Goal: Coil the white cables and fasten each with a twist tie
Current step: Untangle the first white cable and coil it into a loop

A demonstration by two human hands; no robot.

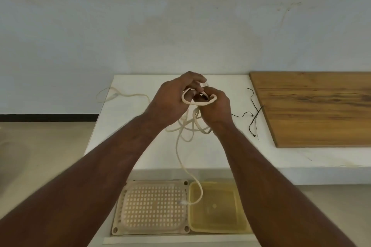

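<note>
My left hand (172, 98) and my right hand (215, 106) are raised together above the white table (132, 126). Both grip a white cable (198, 103), which forms a small loop between them. More loose loops of it hang below my hands, and its free end trails down over the table's front edge to the trays. A second white cable (120, 94) lies loose at the table's left edge. Thin black twist ties (253, 115) lie on the table to the right of my hands.
A wooden board (317, 108) covers the right part of the table. Below the front edge sit a perforated beige tray (154, 206) and a yellowish plastic container (220, 208). A white wall stands behind the table, with floor to the left.
</note>
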